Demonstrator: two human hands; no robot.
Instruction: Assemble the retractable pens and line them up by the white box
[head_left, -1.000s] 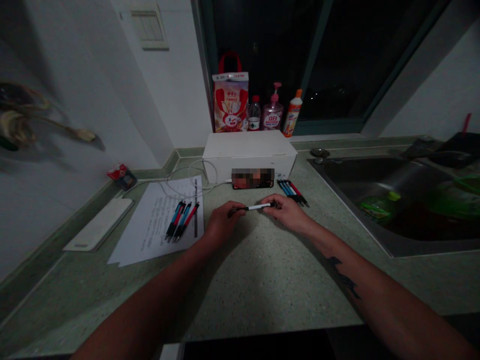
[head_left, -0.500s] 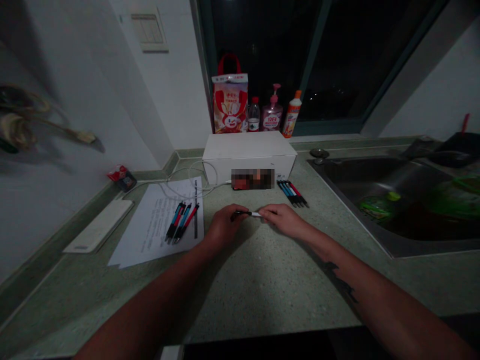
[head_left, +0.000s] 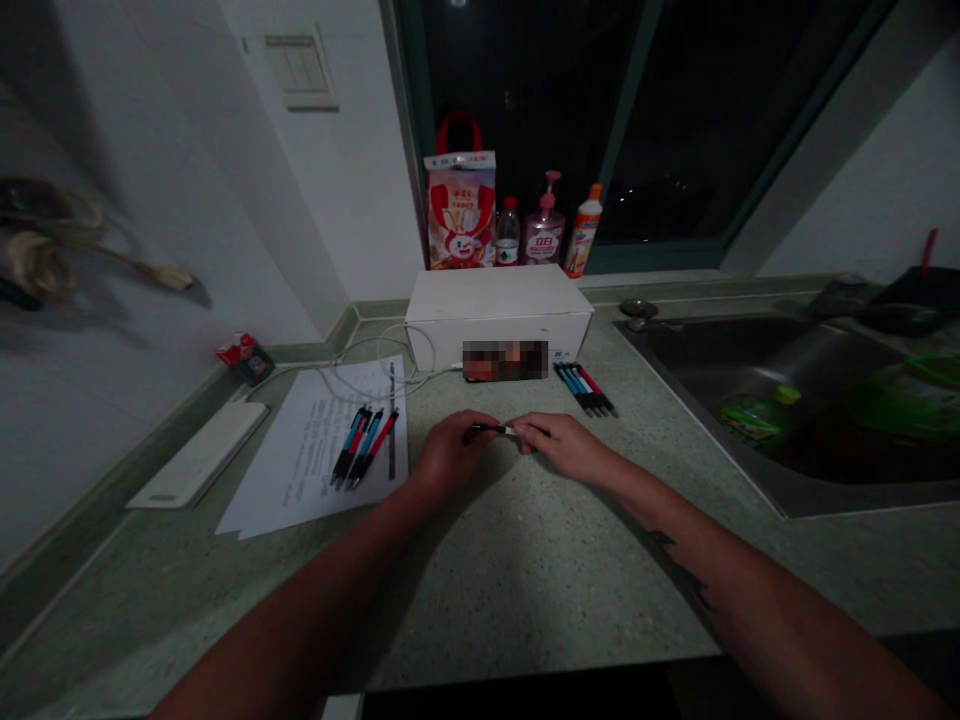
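Note:
Both hands are over the middle of the counter, joined by one pen (head_left: 509, 430) with a black part and a short white stretch. My left hand (head_left: 452, 448) pinches its black end. From the other side, the fingers of my right hand (head_left: 559, 443) close on the white part and hide much of it. Several blue and red pens with black grips (head_left: 364, 447) lie on printed paper sheets (head_left: 300, 440) to the left. More such pens (head_left: 585, 388) rest side by side beyond my right hand.
A white box (head_left: 499, 295) stands at the back, with a blurred-out device (head_left: 505, 362) before it and a white cable (head_left: 379, 392) looping left. A white flat slab (head_left: 201, 455) lies by the left wall. The metal sink (head_left: 697, 420) opens on the right.
My right hand's fingers have shifted slightly left along the pen, so less of its white part shows. My left hand stays nearly in place.

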